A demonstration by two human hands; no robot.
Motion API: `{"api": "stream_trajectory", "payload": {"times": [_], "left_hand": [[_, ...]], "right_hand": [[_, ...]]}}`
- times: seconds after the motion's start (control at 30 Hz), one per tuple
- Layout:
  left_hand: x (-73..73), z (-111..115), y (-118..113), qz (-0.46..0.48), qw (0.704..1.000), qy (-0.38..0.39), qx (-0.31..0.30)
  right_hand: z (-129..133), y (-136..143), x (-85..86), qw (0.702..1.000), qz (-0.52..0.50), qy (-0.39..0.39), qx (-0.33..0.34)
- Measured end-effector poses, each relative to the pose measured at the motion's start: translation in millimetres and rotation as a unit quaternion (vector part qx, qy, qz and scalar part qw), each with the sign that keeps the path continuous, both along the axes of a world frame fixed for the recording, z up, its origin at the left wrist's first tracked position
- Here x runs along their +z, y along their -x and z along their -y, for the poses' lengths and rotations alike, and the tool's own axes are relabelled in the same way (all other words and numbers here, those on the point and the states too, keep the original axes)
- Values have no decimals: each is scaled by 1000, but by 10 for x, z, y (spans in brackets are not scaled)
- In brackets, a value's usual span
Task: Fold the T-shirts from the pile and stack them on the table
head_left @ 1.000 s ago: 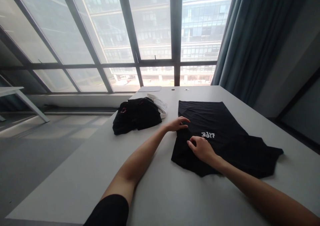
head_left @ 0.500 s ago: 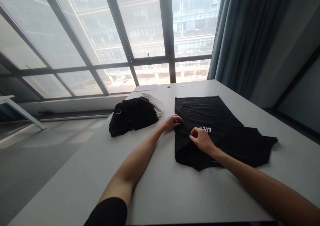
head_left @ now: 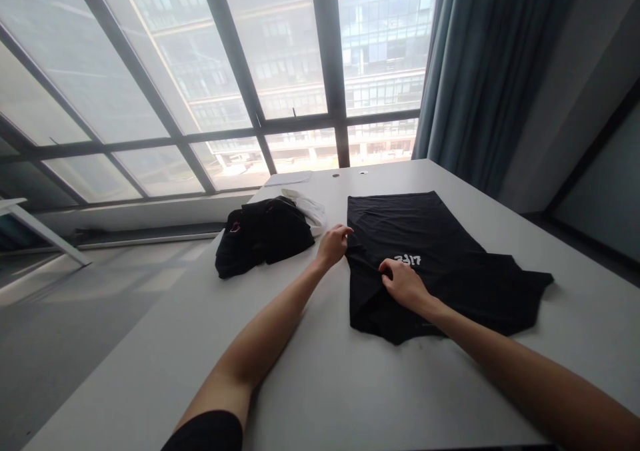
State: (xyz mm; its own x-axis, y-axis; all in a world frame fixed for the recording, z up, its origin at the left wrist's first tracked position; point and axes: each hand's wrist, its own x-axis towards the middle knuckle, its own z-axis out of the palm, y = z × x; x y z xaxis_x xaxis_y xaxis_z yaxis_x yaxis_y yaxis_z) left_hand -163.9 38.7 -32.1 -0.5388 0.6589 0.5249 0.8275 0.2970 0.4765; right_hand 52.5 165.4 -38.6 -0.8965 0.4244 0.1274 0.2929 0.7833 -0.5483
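A black fabric T-shirt (head_left: 445, 274) with white lettering (head_left: 407, 260) lay flat on the white desk (head_left: 320, 378), toward its right edge. Its left side appeared already turned in; the sleeve (head_left: 525, 294) toward the desk's right edge lay spread, seemingly not yet turned. The left hand (head_left: 333, 246) curled its fingers at the shirt's left border, the right hand (head_left: 404, 284) near the lettering; whether either gripped cloth could not be told.

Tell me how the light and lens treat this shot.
Head view: bright windows backlight the scene, washing out the building outside; head view: the black garment is so dark that its folds are hard to read, though its white lettering stands out; head view: slanting window frames suggest wide-angle stretch, and pale light patches lie across the floor.
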Motion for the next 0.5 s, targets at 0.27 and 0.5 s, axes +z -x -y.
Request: {"api": "stream_trajectory", "payload": {"times": [0.27,0.5], "left_hand": [[-88,26,-103,-40,996,62,50],[-35,101,-112,-45,994,65,71]], "right_hand": [[38,-44,69,999,21,-12,26],[81,-75,143,998,55,-20,33]]}}
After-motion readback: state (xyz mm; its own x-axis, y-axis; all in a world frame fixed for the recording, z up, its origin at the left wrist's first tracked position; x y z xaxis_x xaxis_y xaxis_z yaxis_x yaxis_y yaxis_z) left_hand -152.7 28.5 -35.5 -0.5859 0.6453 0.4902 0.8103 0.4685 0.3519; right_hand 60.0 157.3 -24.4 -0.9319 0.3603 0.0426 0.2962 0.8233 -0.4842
